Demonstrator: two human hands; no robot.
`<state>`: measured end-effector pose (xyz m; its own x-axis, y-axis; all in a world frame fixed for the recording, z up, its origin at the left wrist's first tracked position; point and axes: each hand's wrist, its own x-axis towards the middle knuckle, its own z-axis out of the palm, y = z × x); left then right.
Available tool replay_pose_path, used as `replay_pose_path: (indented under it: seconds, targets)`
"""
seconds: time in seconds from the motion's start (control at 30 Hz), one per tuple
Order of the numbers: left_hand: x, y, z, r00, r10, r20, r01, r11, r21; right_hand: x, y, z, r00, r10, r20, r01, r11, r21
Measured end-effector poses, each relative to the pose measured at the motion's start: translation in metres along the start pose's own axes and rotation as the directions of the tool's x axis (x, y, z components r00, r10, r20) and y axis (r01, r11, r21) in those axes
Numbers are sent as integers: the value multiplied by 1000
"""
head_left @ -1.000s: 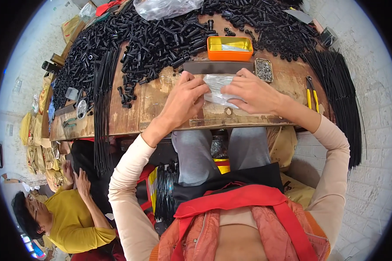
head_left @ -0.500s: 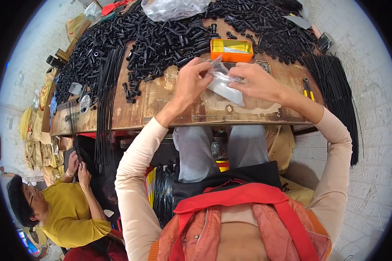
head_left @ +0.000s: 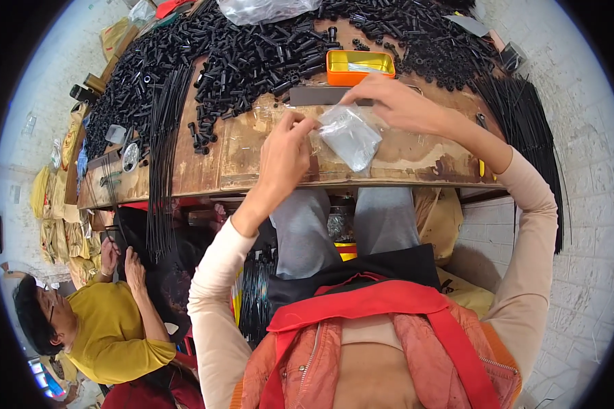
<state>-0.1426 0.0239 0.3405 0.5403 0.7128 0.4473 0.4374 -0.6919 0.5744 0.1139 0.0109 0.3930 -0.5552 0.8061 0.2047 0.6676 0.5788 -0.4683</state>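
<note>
A small clear plastic bag [head_left: 350, 136] hangs above the near part of the wooden counter [head_left: 416, 158], pinched at its upper left corner by the fingers [head_left: 305, 125] of the left hand [head_left: 284, 155] and at its upper right by the right hand [head_left: 396, 103]; its contents look pale grey. Beyond it, an open orange rectangular box [head_left: 359, 66] sits on the counter. At the counter's far edge, beyond the box, lies a larger crumpled clear plastic bag [head_left: 266, 9]. Far left of the counter, yellowish sacks [head_left: 53, 225] are stacked.
</note>
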Motion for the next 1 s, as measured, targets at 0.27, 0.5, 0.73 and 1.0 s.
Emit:
replay_pose_path:
  seconds: [0.27,0.5,0.73,1.0]
  targets:
    - [24,59,-8,951,-247,186,184,935,303,-10,25,13,983,-186,8,178,929,-324]
    - [37,47,7,940,273,203,-330,876,352,-3,53,11,975,-207,84,223,934,-281]
    - [42,36,-19,941,287,178,-333,874,355,-11,57,7,966,-249,63,256,953,-163]
    - [89,14,-34,904,405,140,-407,713,571,-36,8,-5,959,-283,-13,266,916,-300]
